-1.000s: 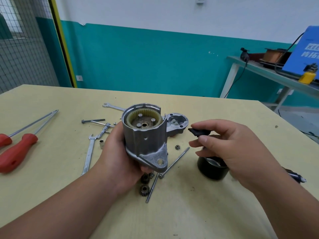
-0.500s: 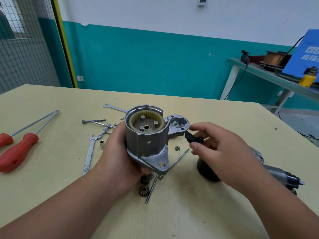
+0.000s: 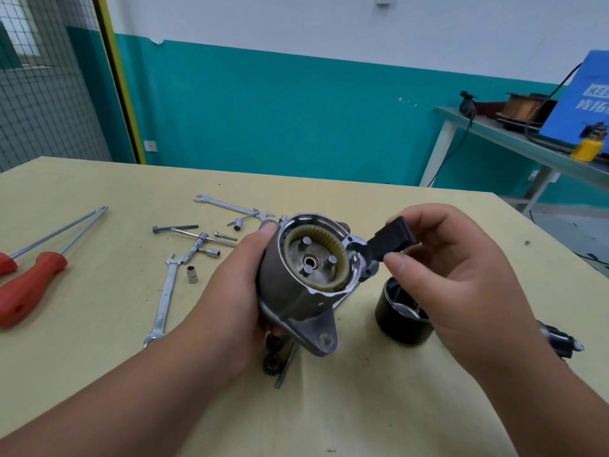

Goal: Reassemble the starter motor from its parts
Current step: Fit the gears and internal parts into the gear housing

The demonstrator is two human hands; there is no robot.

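Two fingertips of the right hand (image 3: 454, 275), thumb and forefinger, pinch a small black plastic lever piece (image 3: 390, 240), its lower end meeting the side lobe of the silver cast-aluminium starter housing (image 3: 296, 301). The left hand (image 3: 230, 291) grips that housing from the left, fingers curled round it, holding it above the pale yellow wooden table (image 3: 99, 341). Its long axis tilts, the open mouth with its cream ring gear facing up toward the person. Beneath lie a black cylindrical can (image 3: 400, 324), dark pinion gears (image 3: 272, 359), steel spanners (image 3: 163, 298) and red-handled screwdrivers (image 3: 29, 285). Teal-and-white walls stand behind; a grey bench (image 3: 527, 150) is at right.
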